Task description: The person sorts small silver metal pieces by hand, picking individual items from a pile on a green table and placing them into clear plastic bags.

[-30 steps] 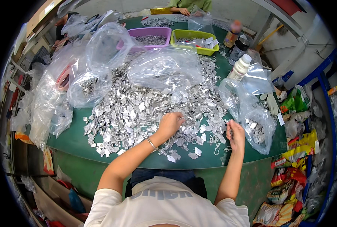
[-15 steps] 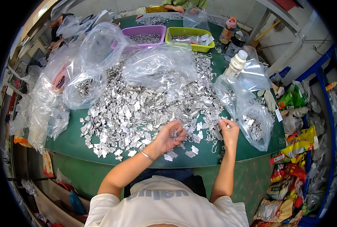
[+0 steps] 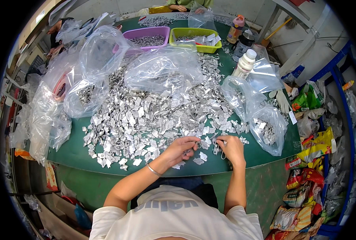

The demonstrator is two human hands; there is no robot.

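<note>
A broad heap of small flat silver metal pieces [image 3: 136, 116], with hook-shaped clasps mixed in, covers the middle of the green table [image 3: 78, 149]. My left hand [image 3: 182, 149], a bangle on its wrist, curls at the heap's near edge around small silver metal pieces; a ring-like end shows at its fingertips. Just to its right, my right hand [image 3: 231, 149] is closed in a pinch on a silver metal clasp [image 3: 216, 149], its fingers hiding part of it. The hands are a short gap apart. One loose flat piece [image 3: 200, 159] lies below them.
Clear plastic bags [image 3: 162, 72] lie over the heap and at the left; another bag with metal pieces [image 3: 268, 132] is at right. Behind are a purple basin [image 3: 168, 31], a green basin [image 3: 210, 49], a white bottle [image 3: 246, 63] and another person's hands [image 3: 181, 8].
My right hand has moved left from near the right-hand bag, toward my left hand. My left hand has shifted slightly right, and its fingertips now point toward the right hand.
</note>
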